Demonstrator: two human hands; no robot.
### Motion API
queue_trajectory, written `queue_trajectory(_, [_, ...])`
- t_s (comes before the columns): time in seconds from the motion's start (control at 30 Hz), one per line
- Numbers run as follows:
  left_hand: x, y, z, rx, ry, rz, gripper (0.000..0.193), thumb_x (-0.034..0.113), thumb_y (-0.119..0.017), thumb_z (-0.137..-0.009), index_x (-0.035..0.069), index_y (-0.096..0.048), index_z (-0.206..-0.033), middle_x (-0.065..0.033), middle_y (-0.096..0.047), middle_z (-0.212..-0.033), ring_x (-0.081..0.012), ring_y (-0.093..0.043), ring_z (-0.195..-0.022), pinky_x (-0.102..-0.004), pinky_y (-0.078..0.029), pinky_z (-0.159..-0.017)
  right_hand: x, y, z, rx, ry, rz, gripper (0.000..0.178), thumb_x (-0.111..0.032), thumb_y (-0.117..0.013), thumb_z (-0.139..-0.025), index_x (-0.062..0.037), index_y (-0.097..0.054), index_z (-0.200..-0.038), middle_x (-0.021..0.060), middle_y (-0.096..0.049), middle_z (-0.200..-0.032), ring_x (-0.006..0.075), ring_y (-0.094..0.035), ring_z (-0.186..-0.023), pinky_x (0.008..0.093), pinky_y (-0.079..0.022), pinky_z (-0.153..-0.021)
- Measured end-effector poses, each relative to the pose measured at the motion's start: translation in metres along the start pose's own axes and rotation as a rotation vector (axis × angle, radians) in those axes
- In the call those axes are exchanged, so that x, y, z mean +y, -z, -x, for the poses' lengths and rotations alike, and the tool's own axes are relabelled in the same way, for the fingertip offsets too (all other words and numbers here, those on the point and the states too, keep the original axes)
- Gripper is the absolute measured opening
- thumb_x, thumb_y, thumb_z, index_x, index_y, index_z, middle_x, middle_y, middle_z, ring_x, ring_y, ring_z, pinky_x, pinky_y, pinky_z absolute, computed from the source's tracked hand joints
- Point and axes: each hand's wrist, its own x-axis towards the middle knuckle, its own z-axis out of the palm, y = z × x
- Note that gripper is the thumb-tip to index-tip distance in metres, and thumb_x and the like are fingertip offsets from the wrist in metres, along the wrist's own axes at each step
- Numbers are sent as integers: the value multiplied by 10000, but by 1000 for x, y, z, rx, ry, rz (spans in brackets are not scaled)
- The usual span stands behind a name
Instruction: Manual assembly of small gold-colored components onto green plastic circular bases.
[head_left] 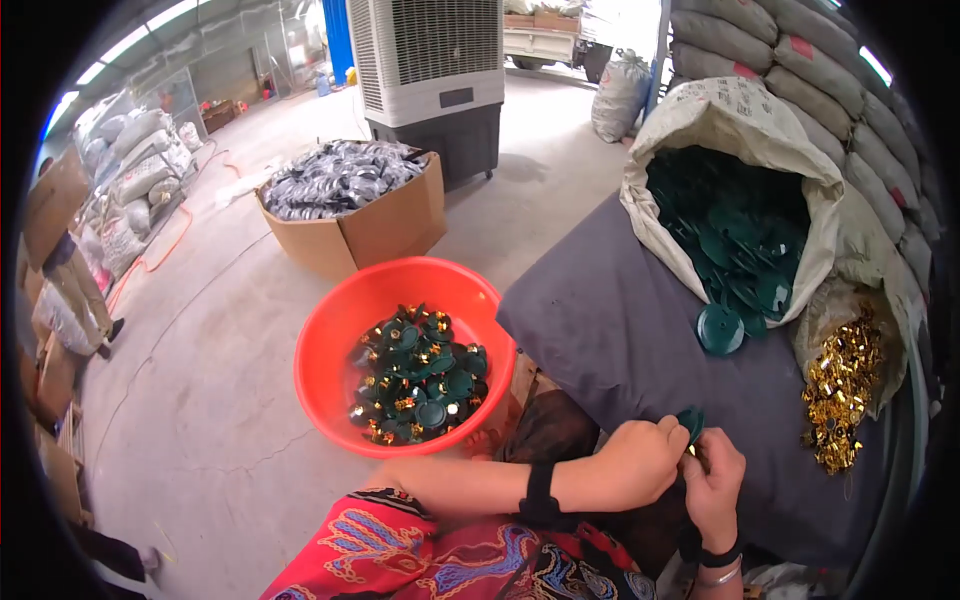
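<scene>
Concrete floor: red basin (330, 340) holds green discs (420, 375).

Left hand (632, 462) and right hand (712, 487) meeting over a grey cloth-covered table (610, 330), pinching a small green disc (691, 423) between fingertips. Left of them, a red basin (330, 350) of assembled green-and-gold pieces on the concrete floor. Far right, an open white sack (740, 120) of green discs; near right, a heap of gold clips (842, 385). Farther left, a cardboard box (385, 230) of grey parts.
</scene>
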Motion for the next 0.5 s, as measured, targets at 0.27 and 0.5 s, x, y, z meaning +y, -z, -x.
queue_trajectory(0.27, [-10,50,-4,-38,-86,-76,141,43,-613,-775,12,-519,-874,-145,-510,-702,-337,-571,-586,-437,-444,-482,-9,-18,-26,-114,-411,-882,207,-62,-645,-859,56,-619,-1028,75,-658,-824,128,-635,-676,262,-528,-623])
queue_trajectory(0.5, [-45,136,-26,156,751,293,306,21,-498,-778,-29,-659,-1033,-3,-641,-743,-55,-534,-545,-192,-394,-461,41,54,-2,138,-143,1,297,-135,-707,-819,39,-608,-1038,148,-617,-862,222,-656,-669,310,-512,-594])
